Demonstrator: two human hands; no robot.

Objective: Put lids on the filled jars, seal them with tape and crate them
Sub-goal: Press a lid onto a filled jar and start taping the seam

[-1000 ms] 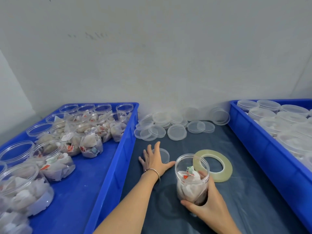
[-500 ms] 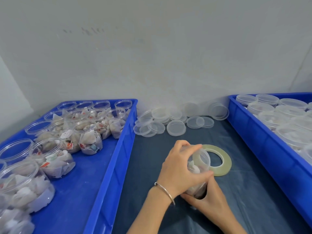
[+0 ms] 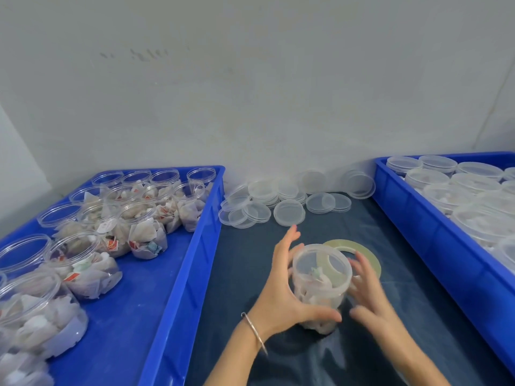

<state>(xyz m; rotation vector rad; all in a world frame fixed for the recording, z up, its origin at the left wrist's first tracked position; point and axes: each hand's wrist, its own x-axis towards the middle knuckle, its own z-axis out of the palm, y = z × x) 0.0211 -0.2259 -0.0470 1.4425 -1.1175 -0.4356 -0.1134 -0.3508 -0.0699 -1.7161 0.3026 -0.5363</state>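
Lid on, jar between our hands on the table

Our left hand [image 3: 281, 291] cups the jar [image 3: 320, 285], thumb low across its front, fingers curved but lifted off its far side; our right hand [image 3: 367, 291] is blurred, fingers spread beside it. We should steady the base and turn the lid [image 3: 320, 259] down square before reaching for the tape roll [image 3: 362, 253] just behind; spare lids [image 3: 288, 211] lie beyond.

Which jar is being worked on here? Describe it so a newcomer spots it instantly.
Between the two blue crates lies a dark mat. The jar stands on it in front of the tape roll, flanked by both hands. Unlike the open jars in the left crate, it stands alone and has a lid on.
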